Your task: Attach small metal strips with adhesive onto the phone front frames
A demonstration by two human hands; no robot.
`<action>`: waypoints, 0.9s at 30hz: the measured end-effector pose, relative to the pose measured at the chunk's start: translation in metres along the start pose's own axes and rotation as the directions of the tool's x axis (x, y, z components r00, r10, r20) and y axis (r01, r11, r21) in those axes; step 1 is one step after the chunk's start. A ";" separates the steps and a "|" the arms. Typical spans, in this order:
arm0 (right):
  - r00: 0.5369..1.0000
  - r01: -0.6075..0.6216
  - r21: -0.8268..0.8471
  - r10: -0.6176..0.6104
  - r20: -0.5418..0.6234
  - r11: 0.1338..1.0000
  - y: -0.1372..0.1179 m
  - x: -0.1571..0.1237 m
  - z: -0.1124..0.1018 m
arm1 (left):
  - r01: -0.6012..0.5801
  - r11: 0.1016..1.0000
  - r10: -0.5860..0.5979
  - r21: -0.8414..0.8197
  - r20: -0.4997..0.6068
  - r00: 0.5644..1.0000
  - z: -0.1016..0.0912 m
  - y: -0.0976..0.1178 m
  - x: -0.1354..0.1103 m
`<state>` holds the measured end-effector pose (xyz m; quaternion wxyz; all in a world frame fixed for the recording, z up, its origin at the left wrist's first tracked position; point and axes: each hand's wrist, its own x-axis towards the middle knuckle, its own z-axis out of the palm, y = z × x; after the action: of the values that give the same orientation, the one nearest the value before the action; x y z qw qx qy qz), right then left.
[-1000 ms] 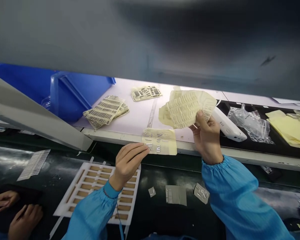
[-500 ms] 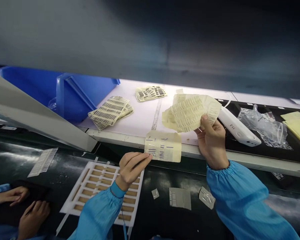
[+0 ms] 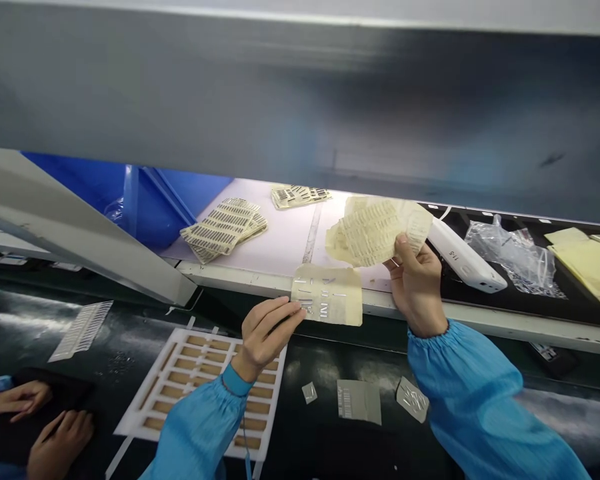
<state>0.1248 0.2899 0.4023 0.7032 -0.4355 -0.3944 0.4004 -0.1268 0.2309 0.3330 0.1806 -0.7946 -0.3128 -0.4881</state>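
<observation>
My left hand (image 3: 267,333) pinches the left edge of a small cream backing sheet (image 3: 330,304) that carries a few thin silver strips. It is held flat above the dark belt, just in front of the white shelf edge (image 3: 260,280). My right hand (image 3: 416,283) is closed on a crumpled bundle of cream sheets (image 3: 373,230) raised above the shelf. Both arms wear blue sleeves. Below my left arm lies a white tray (image 3: 200,380) with rows of brown slots.
On the shelf lie stacks of striped sheets (image 3: 223,227), a further stack (image 3: 300,195), a blue bin (image 3: 145,207) and a white device (image 3: 463,257). Clear plastic (image 3: 517,257) and yellow sheets (image 3: 587,263) sit at right. Small scraps (image 3: 359,401) lie on the belt. Another person's hands (image 3: 35,427) rest at bottom left.
Both hands keep their hold and barely shift; the view has tilted slightly, so the shelf and sheets sit a little differently in the frame.
</observation>
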 end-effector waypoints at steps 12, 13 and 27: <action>0.982 0.150 -0.061 -0.156 -0.110 0.987 -0.007 -0.001 0.002 | 0.096 0.994 -0.091 -0.047 0.100 0.991 0.012 0.001 0.034; 0.963 0.217 -0.114 -0.232 -0.139 0.969 -0.010 0.001 0.001 | 0.127 0.991 -0.122 -0.036 0.125 0.985 0.016 0.001 0.041; 0.562 0.821 -0.569 -0.235 0.793 0.046 -0.002 0.011 0.041 | 0.275 0.956 -0.293 0.103 0.315 0.903 0.028 0.003 0.067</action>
<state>0.0926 0.3116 0.4196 0.2821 -0.4377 -0.8457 -0.1166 -0.0846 0.2667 0.3795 0.0755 -0.8049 -0.4643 -0.3617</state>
